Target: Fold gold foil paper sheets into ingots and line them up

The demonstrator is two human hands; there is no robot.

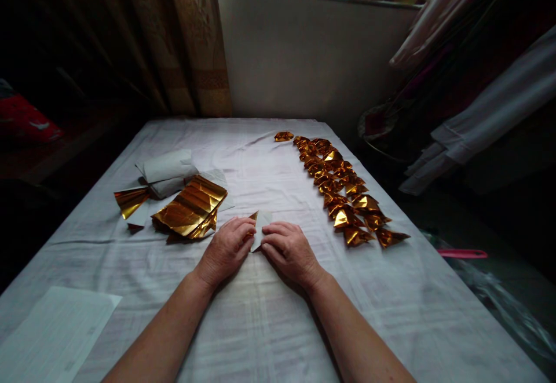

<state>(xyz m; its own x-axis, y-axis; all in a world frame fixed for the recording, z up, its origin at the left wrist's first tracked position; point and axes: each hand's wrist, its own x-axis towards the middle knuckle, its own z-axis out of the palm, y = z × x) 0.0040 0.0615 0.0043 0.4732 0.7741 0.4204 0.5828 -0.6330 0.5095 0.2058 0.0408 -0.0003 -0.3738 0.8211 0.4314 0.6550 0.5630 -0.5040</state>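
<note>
Head view: holding foil-backed paper (263, 219) between curled fingers of left hand (226, 248) and right hand (290, 248), midway across rumpled checked cloth (269, 325), left of folded gold-foil pieces (342, 219), facing patterned curtain (197, 29) and pale wall (304, 47).

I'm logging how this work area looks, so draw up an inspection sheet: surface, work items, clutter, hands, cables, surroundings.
Surface: table covered by a pale, lightly creased cloth.
Work items: small white-and-gold piece between the hands; gold foil stack to the left; folded gold pieces in rough rows to the right.
Clutter: pale sheet at near left; curled white sheets behind the foil stack.
Hands: left hand and right hand at the small piece; grip partly hidden.
Cables: nothing seen.
Surroundings: curtain at far left; hanging clothes at right.
</note>
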